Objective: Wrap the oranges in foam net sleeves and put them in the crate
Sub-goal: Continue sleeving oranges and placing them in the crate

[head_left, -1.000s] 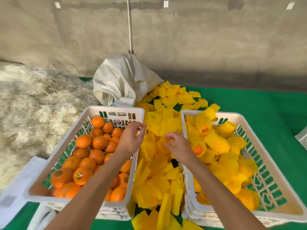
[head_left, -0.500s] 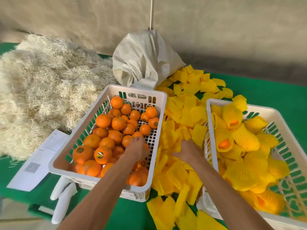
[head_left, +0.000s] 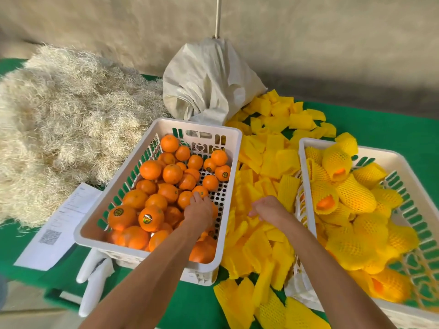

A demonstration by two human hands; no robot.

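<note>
- Oranges point(head_left: 171, 173) fill the left white crate point(head_left: 234, 148); left hand point(head_left: 199, 211) reaches in, fingers curled over fruit, actual grasp unclear.
- Right hand point(head_left: 270, 208) pinches a foam sleeve point(head_left: 255, 218) from the yellow pile.
- Right crate point(head_left: 306, 162) holds wrapped fruit.
- Green table cover point(head_left: 392, 131); plain grey wall point(head_left: 332, 39) behind.

Take the white plastic crate of bare oranges point(head_left: 234, 148) as your landmark: right of it lies the loose heap of yellow foam net sleeves point(head_left: 268, 167), and beyond that the second white crate of sleeved oranges point(head_left: 306, 162). Behind it sits the pale crumpled sack point(head_left: 209, 77), to its left the straw pile point(head_left: 59, 119) and a printed paper sheet point(head_left: 64, 224)
</note>
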